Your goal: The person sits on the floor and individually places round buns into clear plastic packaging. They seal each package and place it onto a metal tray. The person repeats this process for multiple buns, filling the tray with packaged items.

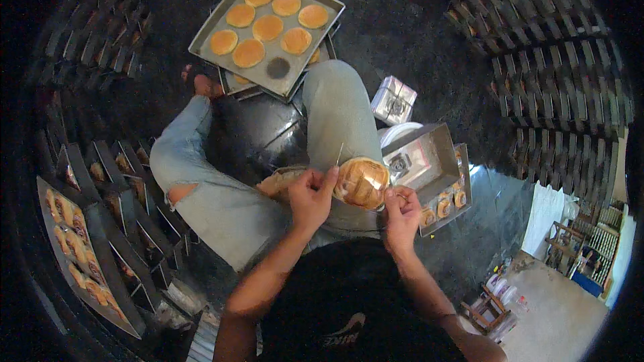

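A round browned bun in a clear plastic bag (pixel 363 181) lies between my hands, above my right thigh. My left hand (pixel 311 198) pinches a thin pale strip, perhaps a twist tie, at the bag's left edge. My right hand (pixel 401 211) has its fingertips closed on the right edge of the bag. Ahead, a metal baking tray (pixel 201 52) carries several round golden buns (pixel 267 27) and one dark round stain. Right of my knee sits a tied stack of printed plastic bags (pixel 394 100); more printed bags (pixel 410 163) lie in a metal tin (pixel 443 151).
Under the front tray are further trays with buns. Beneath the tin at the right, another tray (pixel 470 191) holds small filled pastries (pixel 444 206). Stacked trays (pixel 533 80) line the right side. At the left, a tray of pastries (pixel 75 241) stands beside more stacked trays.
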`<state>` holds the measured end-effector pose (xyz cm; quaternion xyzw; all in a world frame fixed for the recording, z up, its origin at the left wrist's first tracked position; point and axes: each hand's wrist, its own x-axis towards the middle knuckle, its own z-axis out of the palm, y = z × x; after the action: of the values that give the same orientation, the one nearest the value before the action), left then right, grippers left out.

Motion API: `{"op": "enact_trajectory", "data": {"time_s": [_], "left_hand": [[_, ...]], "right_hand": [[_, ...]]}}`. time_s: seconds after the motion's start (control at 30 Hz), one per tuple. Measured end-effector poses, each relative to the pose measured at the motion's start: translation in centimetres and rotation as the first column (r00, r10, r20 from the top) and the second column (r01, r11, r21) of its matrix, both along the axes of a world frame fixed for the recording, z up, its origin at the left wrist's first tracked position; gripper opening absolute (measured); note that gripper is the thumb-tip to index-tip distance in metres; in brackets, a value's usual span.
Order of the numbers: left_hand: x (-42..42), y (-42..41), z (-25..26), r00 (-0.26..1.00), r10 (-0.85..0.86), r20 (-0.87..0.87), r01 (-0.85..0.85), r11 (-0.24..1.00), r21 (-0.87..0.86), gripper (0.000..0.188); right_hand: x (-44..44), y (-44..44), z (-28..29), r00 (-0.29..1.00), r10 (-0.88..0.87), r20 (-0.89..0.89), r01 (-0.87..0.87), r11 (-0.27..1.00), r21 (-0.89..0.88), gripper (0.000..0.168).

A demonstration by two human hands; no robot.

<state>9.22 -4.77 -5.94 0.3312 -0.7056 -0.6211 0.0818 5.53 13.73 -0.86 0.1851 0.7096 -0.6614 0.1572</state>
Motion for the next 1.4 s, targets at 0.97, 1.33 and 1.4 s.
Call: {"op": "enact_trajectory", "data": {"time_s": [0.97, 1.33, 1.4], "left_hand": [[2.1, -7.5, 1.2, 0.986, 0.087, -0.140, -0.055, 0.974, 0.219, 0.032], [-2.0, -2.7, 5.4, 0.950, -0.215, -0.226, 0.228, 0.973, 0.030, 0.039], [-3.9, -0.6, 6.0, 0.914, -0.289, -0.286, 0.292, 0.956, -0.033, 0.038]], "right_hand": [[-9.4, 15.6, -25.0, 0.836, 0.468, -0.287, 0.138, 0.326, 0.935, 0.026], [-11.0, 8.9, -5.9, 0.738, 0.359, -0.572, 0.200, 0.693, 0.693, 0.013], [-10.4, 4.9, 1.2, 0.696, 0.297, -0.654, 0.194, 0.799, 0.569, 0.012]]}}
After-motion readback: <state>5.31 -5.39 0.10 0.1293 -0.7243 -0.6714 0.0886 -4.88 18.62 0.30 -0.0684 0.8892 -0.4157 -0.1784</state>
